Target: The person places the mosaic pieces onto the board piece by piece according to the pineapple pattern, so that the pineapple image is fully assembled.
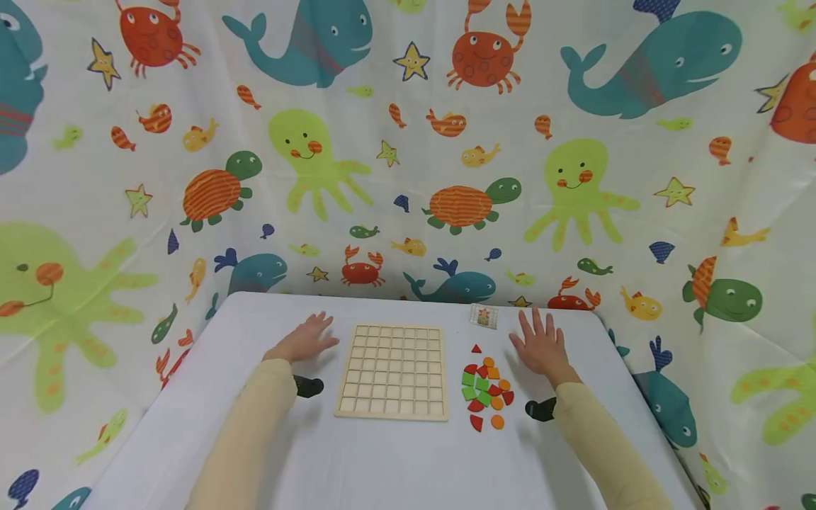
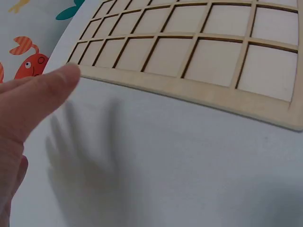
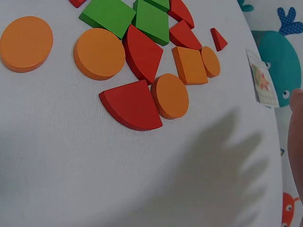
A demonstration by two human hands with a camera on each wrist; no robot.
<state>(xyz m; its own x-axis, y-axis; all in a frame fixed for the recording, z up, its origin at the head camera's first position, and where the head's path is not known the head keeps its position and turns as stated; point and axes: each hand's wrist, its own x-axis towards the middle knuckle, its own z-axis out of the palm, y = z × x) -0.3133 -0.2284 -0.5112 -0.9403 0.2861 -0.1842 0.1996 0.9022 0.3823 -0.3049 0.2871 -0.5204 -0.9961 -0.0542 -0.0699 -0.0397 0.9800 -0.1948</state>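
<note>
A wooden grid board (image 1: 392,372) with square compartments, all empty, lies at the middle of the table. Left of it my left hand (image 1: 304,340) is held with fingers spread, holding nothing; in the left wrist view its finger (image 2: 42,97) shows beside the board (image 2: 203,90). To the board's right lie loose flat pieces: green squares (image 3: 108,18), orange circles (image 3: 99,53), an orange square (image 3: 190,65), red quarter-circles (image 3: 131,105) and a small red triangle (image 1: 477,348). My right hand (image 1: 540,347), fingers spread and holding nothing, is right of these pieces.
A small printed card (image 1: 484,316) lies near the back edge of the white table (image 1: 382,467). Behind and at both sides hangs a cloth (image 1: 395,198) with sea animals. A dark strap end (image 1: 309,386) hangs by the left wrist, another (image 1: 540,409) by the right.
</note>
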